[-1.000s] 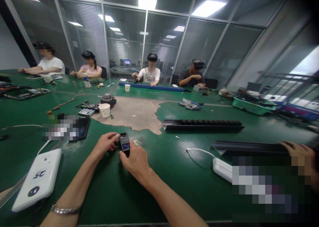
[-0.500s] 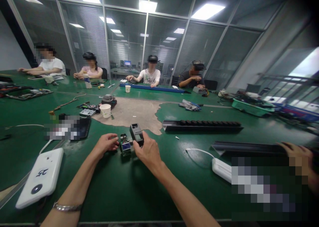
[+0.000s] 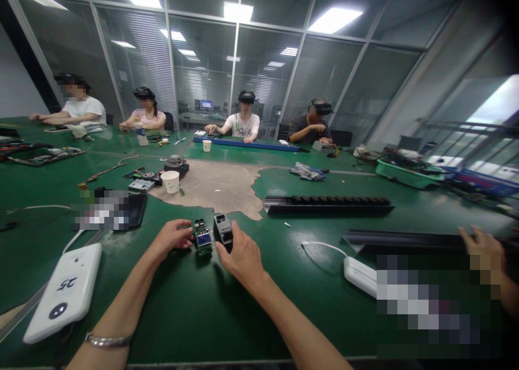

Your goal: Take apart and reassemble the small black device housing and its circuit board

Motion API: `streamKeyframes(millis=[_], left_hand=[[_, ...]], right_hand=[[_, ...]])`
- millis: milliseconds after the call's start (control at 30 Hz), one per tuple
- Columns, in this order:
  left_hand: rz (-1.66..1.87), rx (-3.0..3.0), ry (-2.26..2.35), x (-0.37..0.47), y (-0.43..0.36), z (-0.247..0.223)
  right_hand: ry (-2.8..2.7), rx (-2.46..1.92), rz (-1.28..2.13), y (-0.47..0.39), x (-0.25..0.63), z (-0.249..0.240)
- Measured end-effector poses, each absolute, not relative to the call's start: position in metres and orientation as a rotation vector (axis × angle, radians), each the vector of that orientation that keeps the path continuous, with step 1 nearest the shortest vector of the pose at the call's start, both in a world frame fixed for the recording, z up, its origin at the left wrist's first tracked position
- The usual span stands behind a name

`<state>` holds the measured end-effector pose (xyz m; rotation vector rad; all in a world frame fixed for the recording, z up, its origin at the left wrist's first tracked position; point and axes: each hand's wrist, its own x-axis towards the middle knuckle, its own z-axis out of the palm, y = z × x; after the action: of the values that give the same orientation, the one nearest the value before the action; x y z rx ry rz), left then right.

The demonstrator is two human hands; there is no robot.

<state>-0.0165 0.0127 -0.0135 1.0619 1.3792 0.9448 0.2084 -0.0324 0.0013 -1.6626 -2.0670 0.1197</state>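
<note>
My right hand [image 3: 244, 252] grips a grey and black plastic housing [image 3: 223, 232] between thumb and fingers, tilted just above or on the table. Left of it stands a small green circuit board [image 3: 203, 239] with a blue screen on its front. My left hand [image 3: 175, 237] is beside that board, its fingers loosely curved and apart, the fingertips close to the board's left edge. Whether they touch it I cannot tell. The right hand's fingertips are partly hidden behind the housing.
A white power bank [image 3: 65, 291] lies at left, another [image 3: 360, 272] at right with a cable. Black rails [image 3: 328, 205] lie to the right, where another person's hand [image 3: 484, 251] rests. A paper cup [image 3: 171, 182] stands beyond the board; several people sit across the green table [image 3: 227, 316].
My right hand has brought the housing lower and turned it, so its side shows more. My left hand and the board stay nearly where they were. The other person's fingers at right have shifted.
</note>
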Motion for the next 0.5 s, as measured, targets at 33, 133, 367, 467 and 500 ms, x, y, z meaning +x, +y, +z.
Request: streamKeyframes(millis=[33, 133, 367, 467, 500], left_hand=[[0.943, 1.061, 1.377, -0.017, 0.013, -0.014], [0.942, 1.065, 1.354, -0.018, 0.014, -0.015], [0.923, 1.051, 1.351, -0.018, 0.015, -0.017], [0.926, 1.055, 1.347, -0.018, 0.015, -0.016], [0.928, 1.063, 1.353, -0.018, 0.015, -0.016]], right_hand=[[-2.075, -1.646, 0.119, -0.032, 0.208, 0.001], [-2.08, -1.638, 0.136, -0.03, 0.208, 0.002], [-1.998, -1.498, 0.154, -0.029, 0.198, 0.036], [-2.024, -1.451, 0.15, -0.033, 0.185, 0.043], [-2.037, -1.455, 0.154, -0.033, 0.18, 0.043]])
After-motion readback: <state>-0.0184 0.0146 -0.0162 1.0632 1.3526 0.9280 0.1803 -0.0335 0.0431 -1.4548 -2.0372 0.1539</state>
